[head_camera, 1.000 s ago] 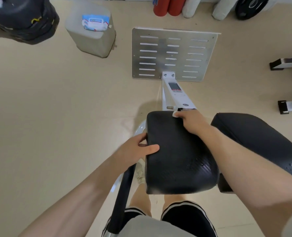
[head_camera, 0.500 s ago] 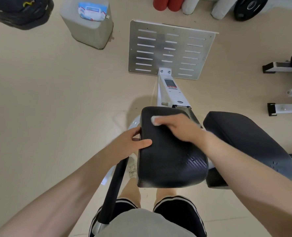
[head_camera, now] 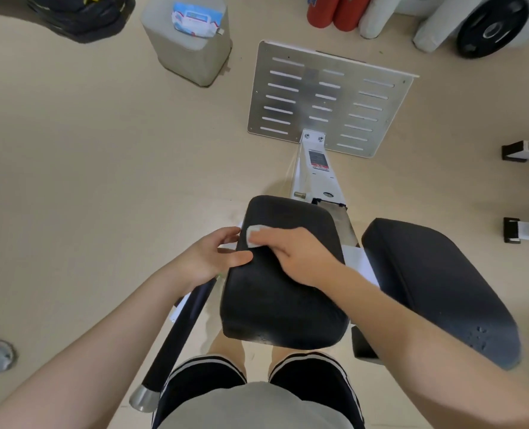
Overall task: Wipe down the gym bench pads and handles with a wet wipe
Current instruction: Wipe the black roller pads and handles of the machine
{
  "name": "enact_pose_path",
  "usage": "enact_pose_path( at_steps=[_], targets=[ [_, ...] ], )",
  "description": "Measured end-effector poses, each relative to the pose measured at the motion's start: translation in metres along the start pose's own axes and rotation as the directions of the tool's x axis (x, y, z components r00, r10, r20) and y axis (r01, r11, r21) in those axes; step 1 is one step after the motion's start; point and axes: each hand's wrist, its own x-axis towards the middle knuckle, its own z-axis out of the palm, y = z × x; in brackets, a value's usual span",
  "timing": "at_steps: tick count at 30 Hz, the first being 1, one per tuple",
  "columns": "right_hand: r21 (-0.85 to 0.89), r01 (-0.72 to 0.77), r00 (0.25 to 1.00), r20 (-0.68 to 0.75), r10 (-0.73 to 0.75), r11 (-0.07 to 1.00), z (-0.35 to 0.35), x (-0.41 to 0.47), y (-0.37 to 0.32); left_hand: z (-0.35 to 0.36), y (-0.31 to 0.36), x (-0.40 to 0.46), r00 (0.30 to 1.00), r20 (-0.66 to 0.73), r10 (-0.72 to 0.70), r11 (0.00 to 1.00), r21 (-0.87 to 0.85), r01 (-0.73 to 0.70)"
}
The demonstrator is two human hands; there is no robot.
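While the left hand (head_camera: 209, 261) is gripping the left pad's (head_camera: 285, 292) left edge, the right hand (head_camera: 294, 255) is pressing a wet wipe (head_camera: 254, 235) onto its top.

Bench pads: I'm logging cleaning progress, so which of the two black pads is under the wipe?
The left pad, nearer the handle. The right hand presses the wet wipe on it; the right pad is untouched.
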Motion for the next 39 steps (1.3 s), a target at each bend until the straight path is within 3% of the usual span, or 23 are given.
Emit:
enact_pose_path(
  at_steps=[3, 5, 8, 12, 15, 18, 21, 24, 28, 31, 33, 39],
  targets=[
    [0.092, 0.014, 0.998, 0.057, -0.020, 0.996, -0.004, 0.002, 0.012, 0.005, 0.001, -0.004, 0.995, -0.099, -0.005, 1.000, -0.014, 0.003],
    [0.180, -0.071, 0.997, 0.021, 0.068, 0.981, -0.013, 0.008, 0.040, 0.012, 0.002, -0.008, 0.982, -0.185, 0.023, 1.000, -0.003, -0.024],
    [0.030, -0.276, 0.959, -0.054, 0.277, 0.961, -0.031, 0.013, 0.089, 0.023, 0.000, -0.012, 0.963, -0.262, 0.055, 0.998, -0.022, -0.063],
    [-0.095, -0.365, 0.928, -0.110, 0.355, 0.926, -0.046, -0.001, 0.113, 0.036, -0.008, -0.015, 0.939, -0.339, 0.056, 0.983, -0.145, -0.111],
    [-0.008, -0.244, 0.962, -0.129, 0.240, 0.970, -0.032, -0.009, 0.097, 0.043, -0.009, -0.017, 0.931, -0.359, 0.063, 0.960, -0.234, -0.155],
    [0.080, 0.052, 0.994, -0.099, -0.044, 0.995, -0.021, -0.030, 0.060, 0.049, -0.007, -0.019, 0.922, -0.382, 0.068, 0.954, -0.246, -0.172],
    [0.064, 0.279, 0.960, 0.002, -0.280, 0.958, -0.022, -0.053, 0.037, 0.054, -0.004, -0.022, 0.913, -0.402, 0.060, 0.951, -0.254, -0.174],
    [0.080, 0.212, 0.975, 0.050, -0.216, 0.974, -0.024, -0.055, 0.053, 0.056, -0.002, -0.024, 0.910, -0.410, 0.054, 0.951, -0.258, -0.172],
    [0.033, -0.132, 0.990, -0.048, 0.133, 0.991, -0.040, -0.045, 0.095, 0.054, -0.005, -0.022, 0.913, -0.403, 0.064, 0.950, -0.257, -0.179],
    [-0.021, -0.254, 0.960, -0.128, 0.249, 0.967, -0.043, -0.043, 0.102, 0.052, -0.007, -0.021, 0.919, -0.385, 0.088, 0.949, -0.247, -0.194],
    [-0.051, -0.249, 0.962, -0.133, 0.240, 0.967, -0.035, -0.043, 0.083, 0.051, -0.008, -0.020, 0.923, -0.373, 0.100, 0.949, -0.244, -0.202],
    [-0.060, -0.052, 0.994, -0.100, 0.045, 0.997, 0.001, -0.055, 0.006, 0.044, 0.000, -0.024, 0.943, -0.317, 0.099, 0.960, -0.219, -0.174]
  ],
)
